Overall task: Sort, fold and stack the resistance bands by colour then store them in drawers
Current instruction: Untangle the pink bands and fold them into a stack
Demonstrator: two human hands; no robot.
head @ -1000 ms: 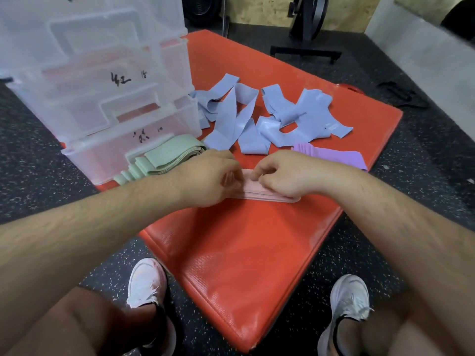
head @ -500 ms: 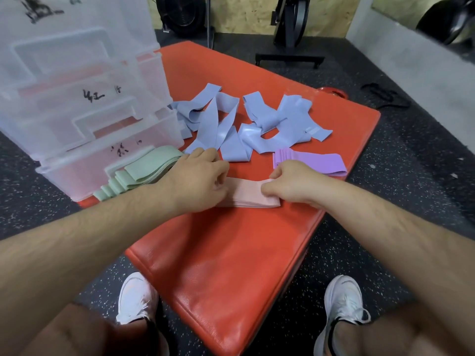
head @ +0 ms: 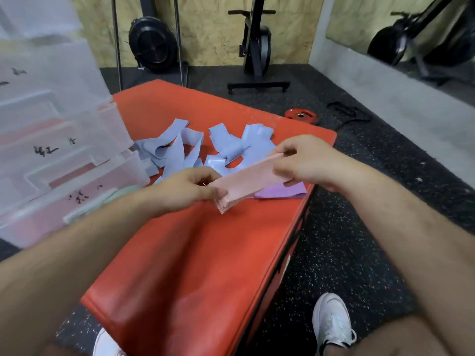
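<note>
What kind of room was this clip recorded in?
Probably a gym or workout room: an exercise machine stands by the plywood wall, a red weight plate lies on the speckled rubber floor, and resistance bands are spread on an orange mat.

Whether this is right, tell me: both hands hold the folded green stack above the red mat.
Wrong colour: the left hand and right hand hold the folded pink stack, not a green one, above the red mat. The head view shows it.
</note>
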